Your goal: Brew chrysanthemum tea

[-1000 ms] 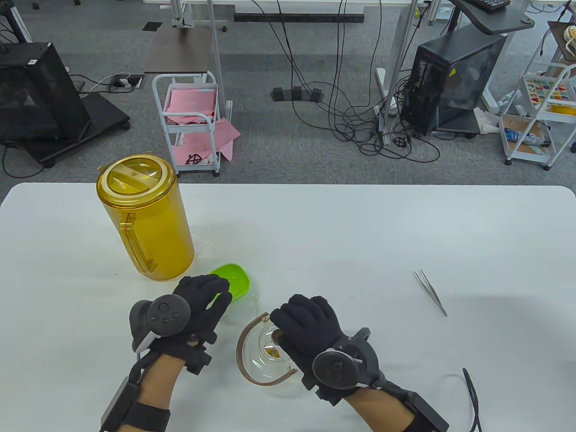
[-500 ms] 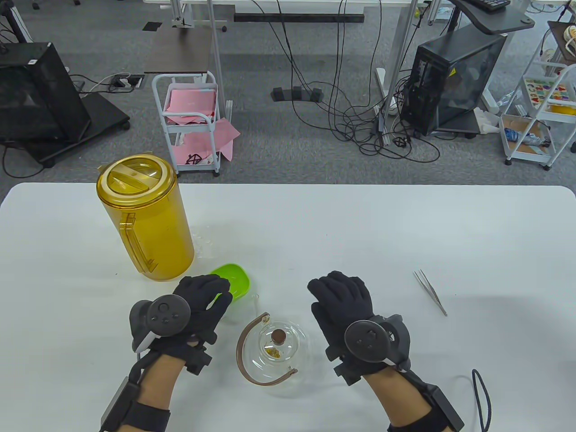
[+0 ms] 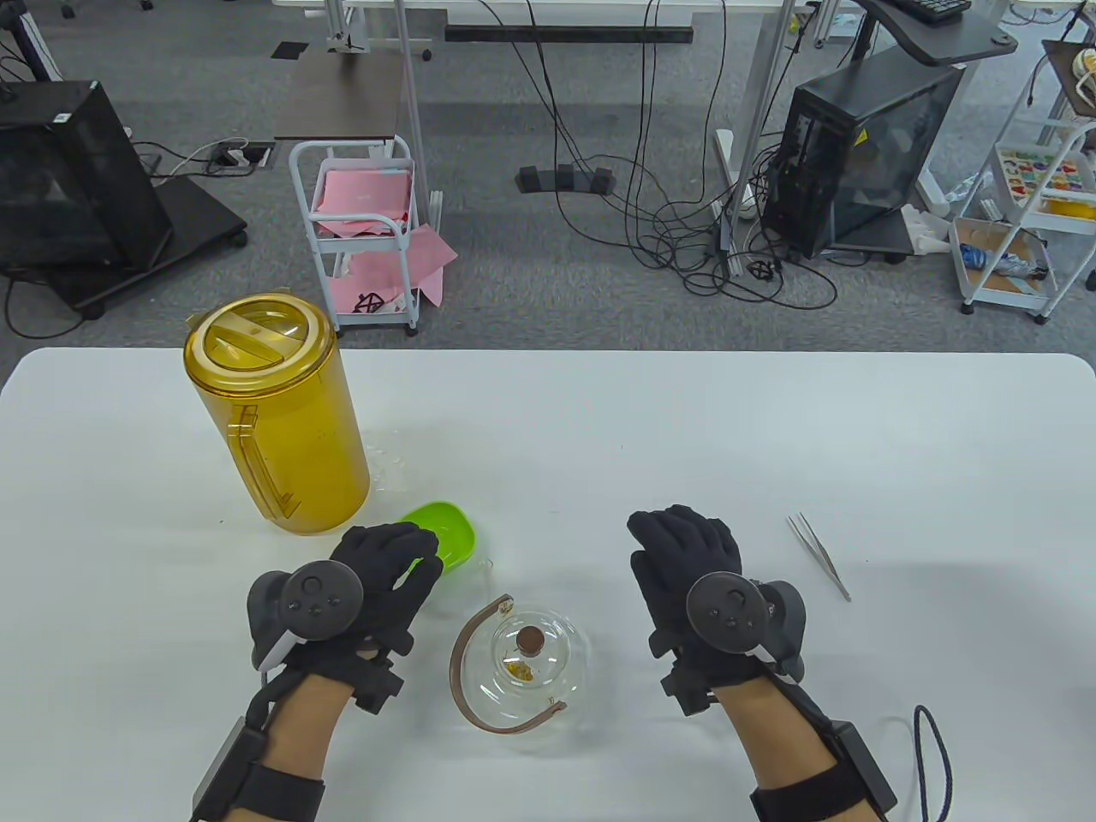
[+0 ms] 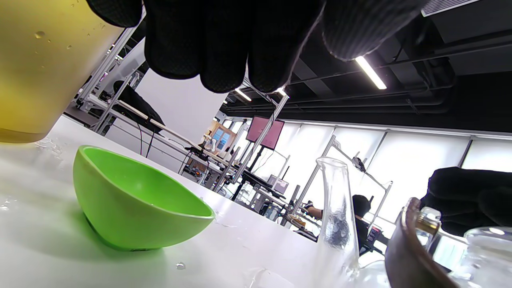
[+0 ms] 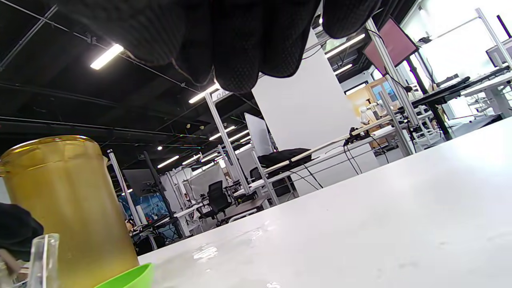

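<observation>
A glass teapot (image 3: 556, 676) with a brown hoop handle (image 3: 465, 659) and a cork-knobbed lid (image 3: 531, 640) stands near the table's front edge, yellow petals inside. Its spout (image 4: 338, 224) shows in the left wrist view. My left hand (image 3: 385, 561) lies to its left, fingers loosely bent over the near rim of a green bowl (image 3: 445, 531) and holding nothing. In the left wrist view the fingers (image 4: 224, 44) hang above the green bowl (image 4: 136, 208) without touching it. To the right of the teapot, apart from it, my right hand (image 3: 685, 556) is relaxed and empty.
A tall yellow lidded pitcher (image 3: 274, 411) stands behind the bowl at the left, with water drops on the white table (image 3: 599, 428) beside it. Metal tweezers (image 3: 819, 555) lie right of my right hand. A black cord (image 3: 933, 762) lies at the front right.
My right hand has let go of the teapot lid's knob and moved right, away from the teapot. The lid stays on the pot. My left hand has not moved.
</observation>
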A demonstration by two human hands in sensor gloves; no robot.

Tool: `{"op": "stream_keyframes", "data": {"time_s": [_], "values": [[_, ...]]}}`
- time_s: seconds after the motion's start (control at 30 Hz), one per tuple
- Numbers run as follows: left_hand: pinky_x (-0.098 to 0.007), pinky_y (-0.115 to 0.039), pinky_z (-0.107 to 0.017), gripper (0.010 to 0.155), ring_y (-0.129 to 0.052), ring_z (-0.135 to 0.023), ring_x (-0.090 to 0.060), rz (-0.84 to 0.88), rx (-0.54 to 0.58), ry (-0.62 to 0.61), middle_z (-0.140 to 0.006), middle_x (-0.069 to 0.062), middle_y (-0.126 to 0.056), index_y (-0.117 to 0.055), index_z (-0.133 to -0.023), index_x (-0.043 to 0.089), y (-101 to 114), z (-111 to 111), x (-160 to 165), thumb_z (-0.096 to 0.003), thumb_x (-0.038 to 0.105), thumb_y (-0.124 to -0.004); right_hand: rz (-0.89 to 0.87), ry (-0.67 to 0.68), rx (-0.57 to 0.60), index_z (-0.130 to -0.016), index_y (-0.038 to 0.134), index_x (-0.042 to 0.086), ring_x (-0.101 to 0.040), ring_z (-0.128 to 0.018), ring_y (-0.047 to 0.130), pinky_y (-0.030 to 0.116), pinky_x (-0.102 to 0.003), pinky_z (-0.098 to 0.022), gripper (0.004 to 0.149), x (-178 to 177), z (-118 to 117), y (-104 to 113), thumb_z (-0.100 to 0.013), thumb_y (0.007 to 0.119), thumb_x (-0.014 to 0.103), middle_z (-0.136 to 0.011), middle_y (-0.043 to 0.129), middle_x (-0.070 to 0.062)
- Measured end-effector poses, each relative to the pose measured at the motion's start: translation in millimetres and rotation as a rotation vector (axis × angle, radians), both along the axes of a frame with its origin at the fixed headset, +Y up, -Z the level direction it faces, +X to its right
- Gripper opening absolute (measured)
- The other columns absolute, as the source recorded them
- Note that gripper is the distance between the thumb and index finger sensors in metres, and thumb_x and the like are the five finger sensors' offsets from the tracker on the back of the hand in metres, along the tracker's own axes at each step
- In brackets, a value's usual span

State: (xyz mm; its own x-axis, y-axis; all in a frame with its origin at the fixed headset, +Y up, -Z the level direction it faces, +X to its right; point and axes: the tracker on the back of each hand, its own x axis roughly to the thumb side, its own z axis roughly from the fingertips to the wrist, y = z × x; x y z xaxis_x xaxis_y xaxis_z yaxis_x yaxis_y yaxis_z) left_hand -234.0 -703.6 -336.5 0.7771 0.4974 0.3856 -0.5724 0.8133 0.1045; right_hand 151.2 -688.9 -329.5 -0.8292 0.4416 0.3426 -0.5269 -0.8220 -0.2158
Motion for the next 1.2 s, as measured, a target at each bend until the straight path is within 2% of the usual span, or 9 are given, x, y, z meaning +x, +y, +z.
{"op": "stream_keyframes", "data": {"time_s": [0.4,0.57,0.93,1.2], "values": [[-0.068,-0.048,-0.076,0.054,-0.075,-0.096,-0.044,-0.001,-0.005,0.002,-0.105,-0.012,-0.083,-0.081,-0.099,0.022,-0.1,-0.1,-0.3,-0.0574,0.056,-0.073,0.049,-0.059,-0.142,-0.107,0.068,0.027,-0.035,-0.107,0.067,0.049,-0.064,-0.076,0.053,12.9,-20.5,-25.6,-0.058,0.071,0.045,-0.108,0.069,-0.003],[-0.068,-0.048,-0.076,0.054,-0.075,-0.096,-0.044,-0.002,-0.007,0.001,-0.105,-0.012,-0.083,-0.081,-0.099,0.022,-0.3,-0.1,0.0,-0.0574,0.056,-0.073,0.083,-0.045,-0.187,-0.107,0.068,0.027,-0.035,-0.107,0.067,0.048,-0.064,-0.077,0.053,12.2,-26.4,-36.0,-0.058,0.071,0.046,-0.108,0.068,-0.003],[-0.068,-0.048,-0.076,0.055,-0.075,-0.096,-0.044,-0.008,-0.028,0.006,-0.105,-0.012,-0.083,-0.081,-0.099,0.022,-3.3,-2.1,-1.0,-0.0574,0.056,-0.073,0.178,0.031,-0.235,-0.109,0.065,0.026,-0.038,-0.106,0.068,0.050,-0.065,-0.075,0.057,-1.8,-27.1,-42.2,-0.057,0.071,0.048,-0.109,0.069,-0.005],[-0.068,-0.048,-0.076,0.055,-0.075,-0.097,-0.044,-0.019,-0.035,-0.002,-0.105,-0.012,-0.083,-0.081,-0.099,0.022,-3.2,-2.5,-1.4,-0.0573,0.056,-0.073,0.187,0.031,-0.243,-0.112,0.061,0.026,-0.039,-0.108,0.065,0.050,-0.066,-0.074,0.062,-4.4,-26.3,-41.5,-0.056,0.072,0.051,-0.111,0.066,-0.005]]}}
